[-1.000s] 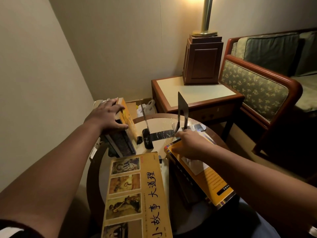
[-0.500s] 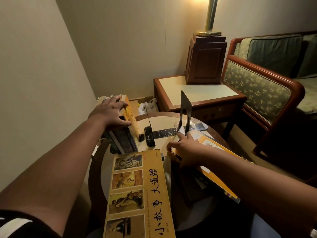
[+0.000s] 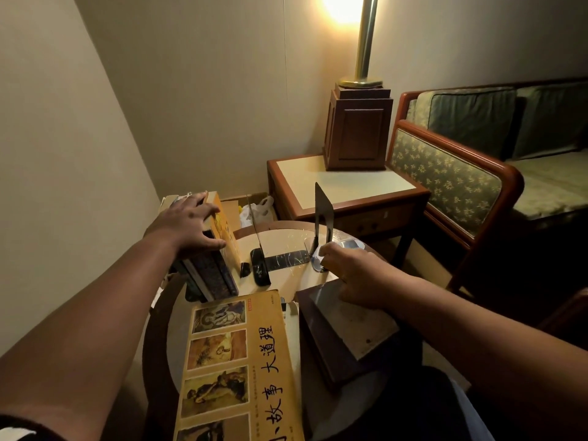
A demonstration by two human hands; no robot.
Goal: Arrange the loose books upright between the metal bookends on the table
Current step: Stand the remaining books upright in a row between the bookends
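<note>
Nearest, a yellow picture book [image 3: 235,367] lies flat on the round table [image 3: 283,241], with its long axis running near to far. Just right of it a dark hardback [image 3: 346,329] also lies flat and loose, its long axis angled from far-left to near-right. The right hand [image 3: 348,270] rests its heel on the far end of that hardback. Its fingers curl toward the foot of the right bookend [image 3: 322,218], but whether they pinch the foot or only touch it cannot be told. At similar depth on the left, the left hand [image 3: 187,224] lies flat with fingers spread, pressing on the top edges of a group of upright books [image 3: 210,272]. Note that this group stands left of the left bookend [image 3: 256,230], outside the gap. The gap between the two plates lies between the hands and holds no book. The hardback is probably next: it lies under the right hand, the nearer one, and would have to be tipped onto its edge and carried far-left. Beyond stand a side table [image 3: 343,186] and lamp base [image 3: 358,128], with a sofa [image 3: 445,183] on the right.
</note>
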